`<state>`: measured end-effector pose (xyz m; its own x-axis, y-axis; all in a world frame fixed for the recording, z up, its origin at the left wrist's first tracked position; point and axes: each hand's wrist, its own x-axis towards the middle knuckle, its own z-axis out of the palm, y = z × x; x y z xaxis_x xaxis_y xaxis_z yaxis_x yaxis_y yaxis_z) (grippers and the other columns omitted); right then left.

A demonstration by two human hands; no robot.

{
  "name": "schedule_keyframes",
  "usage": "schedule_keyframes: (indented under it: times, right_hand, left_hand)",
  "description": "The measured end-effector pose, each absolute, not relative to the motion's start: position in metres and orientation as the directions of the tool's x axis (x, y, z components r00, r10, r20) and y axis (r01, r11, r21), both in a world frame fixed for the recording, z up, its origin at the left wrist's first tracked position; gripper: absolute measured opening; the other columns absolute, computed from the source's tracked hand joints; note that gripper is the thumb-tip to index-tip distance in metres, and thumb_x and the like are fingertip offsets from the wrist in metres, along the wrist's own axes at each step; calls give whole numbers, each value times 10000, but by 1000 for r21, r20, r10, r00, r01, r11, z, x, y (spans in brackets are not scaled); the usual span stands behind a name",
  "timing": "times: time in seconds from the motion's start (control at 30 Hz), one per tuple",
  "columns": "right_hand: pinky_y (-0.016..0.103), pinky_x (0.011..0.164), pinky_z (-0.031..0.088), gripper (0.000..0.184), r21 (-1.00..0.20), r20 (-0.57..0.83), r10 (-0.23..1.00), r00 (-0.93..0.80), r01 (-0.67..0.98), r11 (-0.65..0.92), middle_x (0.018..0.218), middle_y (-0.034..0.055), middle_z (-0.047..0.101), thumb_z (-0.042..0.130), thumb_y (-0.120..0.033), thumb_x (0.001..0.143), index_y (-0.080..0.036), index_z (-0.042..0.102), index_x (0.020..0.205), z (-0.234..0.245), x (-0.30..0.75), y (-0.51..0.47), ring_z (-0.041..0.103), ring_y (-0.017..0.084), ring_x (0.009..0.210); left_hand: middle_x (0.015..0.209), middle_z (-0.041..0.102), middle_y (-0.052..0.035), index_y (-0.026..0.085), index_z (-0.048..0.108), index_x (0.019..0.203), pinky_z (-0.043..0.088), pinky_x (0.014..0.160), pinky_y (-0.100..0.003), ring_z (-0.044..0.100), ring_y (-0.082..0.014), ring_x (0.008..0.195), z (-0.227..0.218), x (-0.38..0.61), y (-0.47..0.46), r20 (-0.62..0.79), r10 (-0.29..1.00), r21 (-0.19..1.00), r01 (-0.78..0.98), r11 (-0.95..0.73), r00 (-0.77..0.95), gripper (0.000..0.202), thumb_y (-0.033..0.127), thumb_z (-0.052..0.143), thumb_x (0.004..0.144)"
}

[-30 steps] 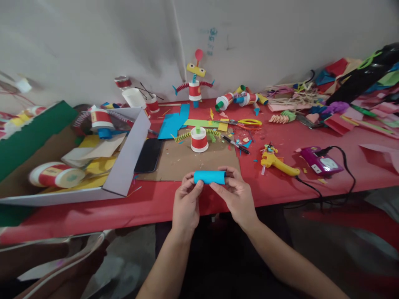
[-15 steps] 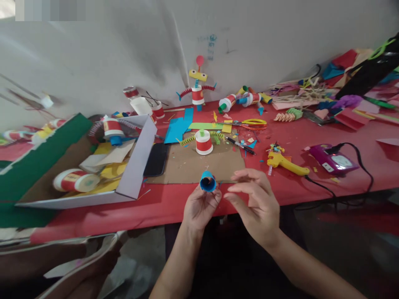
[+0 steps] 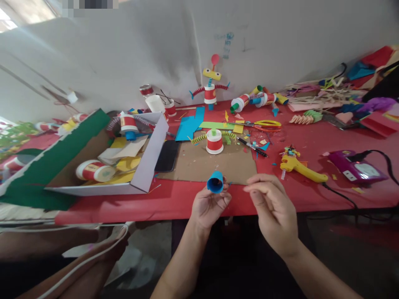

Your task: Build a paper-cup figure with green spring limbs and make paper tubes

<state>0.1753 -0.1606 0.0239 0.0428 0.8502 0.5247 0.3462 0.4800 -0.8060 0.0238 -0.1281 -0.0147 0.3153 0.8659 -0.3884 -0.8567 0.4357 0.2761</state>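
Observation:
My left hand (image 3: 209, 207) is closed round a blue paper tube (image 3: 215, 182), whose round opening faces me above the table's front edge. To its right, my right hand (image 3: 276, 211) hovers apart from the tube. Its thumb and fingertips are drawn together; whatever they pinch, if anything, is too small to make out. Beyond the tube, a red and white paper cup (image 3: 215, 142) stands upside down on a cardboard sheet (image 3: 183, 166). Green coiled paper arms (image 3: 199, 139) stick out from its sides, and a small green piece (image 3: 213, 132) tops it.
An open box (image 3: 140, 182) with cup figures and paper stands left, beside a black phone (image 3: 167, 155). A yellow glue gun (image 3: 304, 168) and purple power socket (image 3: 355, 166) lie right. Behind are scissors (image 3: 264, 124), a pen (image 3: 252, 146) and a finished cup robot (image 3: 210, 94).
My right hand's spread fingers have drawn together, and it sits slightly farther from the tube. My left hand still holds the blue tube. The whole view has shifted, moving the scene rightward.

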Motion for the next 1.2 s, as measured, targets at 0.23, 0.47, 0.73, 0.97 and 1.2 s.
schedule_keyframes:
  times: [0.23,0.47,0.73,0.97,1.2]
  right_hand:
    - [465,891,445,339,-614,631,775,-40,584,531,1225,110,468,745,-365,744,-251,634,1043,27,160,-155,489,290,1103]
    - [433,914,433,85,-722,584,811,44,485,494,1172,80,540,623,-161,832,-233,666,847,18,159,-145,521,241,1102]
    - [346,838,490,138,-866,-185,979,90,-485,-119,991,41,656,776,-330,676,-216,728,736,-4,162,-124,606,200,930]
    - [306,776,509,162,-730,-313,937,-153,-592,-341,766,14,703,804,-331,634,-209,730,710,-14,160,-125,631,162,763]
    - [268,709,430,204,-973,-81,989,120,-225,-52,712,-16,621,658,-367,808,-205,640,686,-22,174,-130,556,136,716]
  left_hand:
    - [714,611,4,173,645,763,468,604,-198,531,-72,603,-18,25,-133,-337,920,522,-774,359,200,160,282,755,722]
    - [884,656,-17,176,707,790,474,860,-244,604,-114,861,-14,30,-137,-254,967,689,-706,161,-28,162,278,785,691]
    - [1245,604,-29,256,641,961,456,919,-274,568,-190,1144,-3,33,-139,6,975,910,-402,-98,-224,385,150,808,631]
    - [1170,658,-77,223,662,1053,458,944,-336,607,-225,1077,4,41,-140,27,995,958,-280,-52,-93,342,200,748,722]
    - [1011,674,-53,247,704,990,432,911,-334,598,-216,977,3,35,-138,187,963,982,31,-185,-194,285,177,737,715]
